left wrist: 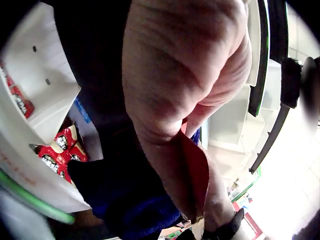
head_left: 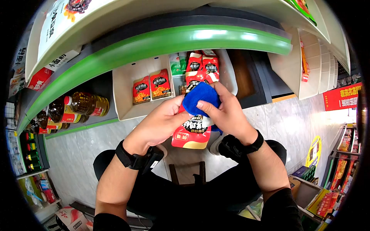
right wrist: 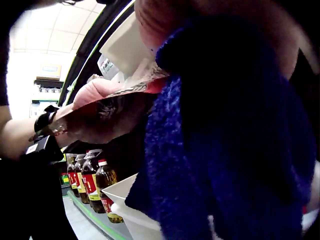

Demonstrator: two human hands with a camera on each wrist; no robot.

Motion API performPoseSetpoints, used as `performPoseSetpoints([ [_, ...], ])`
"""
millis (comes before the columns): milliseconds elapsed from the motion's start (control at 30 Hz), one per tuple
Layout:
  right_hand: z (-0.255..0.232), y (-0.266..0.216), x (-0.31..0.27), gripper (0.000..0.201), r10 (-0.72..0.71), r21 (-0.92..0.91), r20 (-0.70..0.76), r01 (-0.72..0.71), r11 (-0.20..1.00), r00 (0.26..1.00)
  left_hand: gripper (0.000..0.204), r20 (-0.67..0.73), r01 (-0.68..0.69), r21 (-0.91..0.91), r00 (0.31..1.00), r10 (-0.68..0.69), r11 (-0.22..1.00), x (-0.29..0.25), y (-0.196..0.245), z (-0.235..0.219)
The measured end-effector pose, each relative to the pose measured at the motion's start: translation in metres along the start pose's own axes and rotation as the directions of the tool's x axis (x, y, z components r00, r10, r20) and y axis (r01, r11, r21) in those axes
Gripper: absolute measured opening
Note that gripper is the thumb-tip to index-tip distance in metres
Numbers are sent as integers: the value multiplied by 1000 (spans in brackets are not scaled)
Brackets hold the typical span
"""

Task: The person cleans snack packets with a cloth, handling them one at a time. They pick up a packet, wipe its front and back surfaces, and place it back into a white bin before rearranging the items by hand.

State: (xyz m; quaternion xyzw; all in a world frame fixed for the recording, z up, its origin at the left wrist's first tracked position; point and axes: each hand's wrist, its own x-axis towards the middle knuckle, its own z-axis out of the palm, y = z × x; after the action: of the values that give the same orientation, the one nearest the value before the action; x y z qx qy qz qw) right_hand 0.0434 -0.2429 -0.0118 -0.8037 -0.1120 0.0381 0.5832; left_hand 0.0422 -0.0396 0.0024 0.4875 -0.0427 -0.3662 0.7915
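Observation:
A red food pouch (head_left: 189, 138) with dark lettering and a gold edge is between the two hands, above the person's knees. My left hand (head_left: 163, 120) grips its left side, thumb across the front. A blue cloth (head_left: 201, 98) covers the pouch's upper part. My right hand (head_left: 228, 111) pinches that cloth, thumb on top, against the pouch. In the left wrist view, the pouch (left wrist: 195, 170) shows edge-on beside the left hand (left wrist: 185, 70). Folds of the cloth (right wrist: 225, 135) fill much of the right wrist view and hide most of the right fingers.
Ahead, a cream bin (head_left: 125, 106) holds two similar red pouches (head_left: 160, 84). Beside it, a white bin (head_left: 230, 73) contains more red pouches (head_left: 210, 67). Bottles of oil (head_left: 89, 104) line the lower shelf at left. A green shelf edge (head_left: 162, 36) runs above the bins.

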Motion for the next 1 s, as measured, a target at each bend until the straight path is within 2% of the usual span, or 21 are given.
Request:
performPoseSetpoints([
  [33,-2,-4,0,46,41,-32,4,-41,999,999,26,3,3,18,1000,-3,1000,1,0,-1],
  [67,0,-2,1,43,-21,-15,-49,21,1000,999,26,15,-4,25,1000,3,1000,2,1,-1],
  [167,-2,-4,2,40,0,-44,-120,-5,999,993,28,30,20,1,999,-20,1000,1,8,6],
  [200,-3,-2,2,37,-17,-98,-145,3,995,989,29,37,20,10,999,-20,1000,1,7,5],
  [300,-5,-4,3,32,-16,-109,-181,-4,994,983,30,50,37,63,998,-40,997,1,7,2],
  [367,-3,-1,7,29,0,91,-231,22,996,973,29,43,31,81,998,-35,996,1,7,2],
  [433,-9,-1,9,31,1,109,-203,22,994,979,29,25,34,109,999,-37,994,1,8,2],
  [533,-25,-11,9,33,78,30,-162,-74,997,984,27,-12,56,175,998,-54,983,0,10,0],
  [600,-30,-14,10,39,-129,-89,-20,127,988,991,25,-22,76,234,997,-73,969,0,10,-1],
  [633,-32,-16,11,43,-223,-136,59,229,964,973,24,-2,39,261,999,-40,964,1,8,-1],
  [667,-30,-19,7,56,-196,-256,161,233,938,967,22,20,2,288,1000,-8,958,2,4,-2],
  [700,-23,-22,4,64,-205,-280,162,245,928,965,21,43,-35,315,999,23,949,4,-1,-4],
  [733,-17,-20,2,64,-147,-334,159,194,922,976,19,42,-74,386,997,63,919,6,-5,-7],
  [767,-14,-16,0,65,-89,-387,153,142,911,984,19,24,-35,395,999,28,918,5,-6,-7],
  [867,-8,-11,-1,58,-1,-275,85,25,961,996,22,-2,102,432,994,-113,896,1,2,-4],
  [967,-6,-13,3,47,-14,-298,19,19,954,1000,23,33,115,433,989,-143,894,0,6,-3],
  [1000,-7,-12,4,41,-16,-297,2,16,955,1000,24,35,63,444,996,-87,894,3,2,-4],
])
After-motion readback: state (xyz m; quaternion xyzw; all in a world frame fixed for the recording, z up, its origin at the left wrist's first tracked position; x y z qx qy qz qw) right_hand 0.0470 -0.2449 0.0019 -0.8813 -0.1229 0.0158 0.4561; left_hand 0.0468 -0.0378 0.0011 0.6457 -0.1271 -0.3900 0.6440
